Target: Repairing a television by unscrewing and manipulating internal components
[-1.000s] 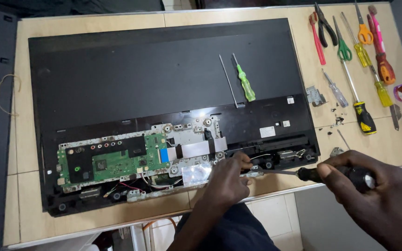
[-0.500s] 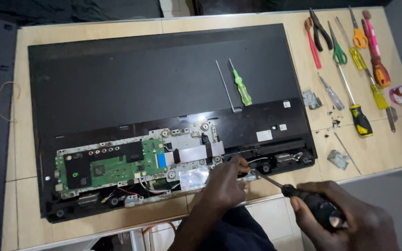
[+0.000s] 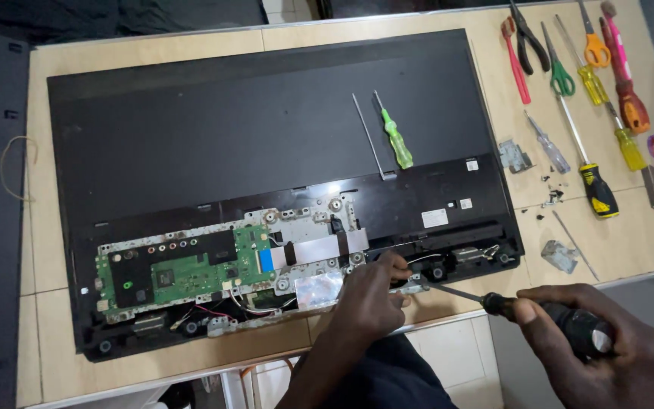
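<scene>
Since half a second ago the right hand (image 3: 607, 344) has drawn nearer, grip clamped on the black-handled screwdriver (image 3: 546, 318) whose tip, steadied by left hand (image 3: 372, 291) fingers pinched together, could slip off the near-edge screw and gouge the flat black television back panel (image 3: 266, 136) on the wooden bench (image 3: 630, 242).

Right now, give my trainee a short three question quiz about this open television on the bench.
1. True or false: the right hand holds a black-handled screwdriver.
2. Which colour is the screwdriver lying on the television back panel? A red, B green, C blue.
3. Fill in: the left hand rests at the panel's ____ edge, beside the green circuit board.

Key:
1. True.
2. B, the green screwdriver.
3. Lower.
</scene>
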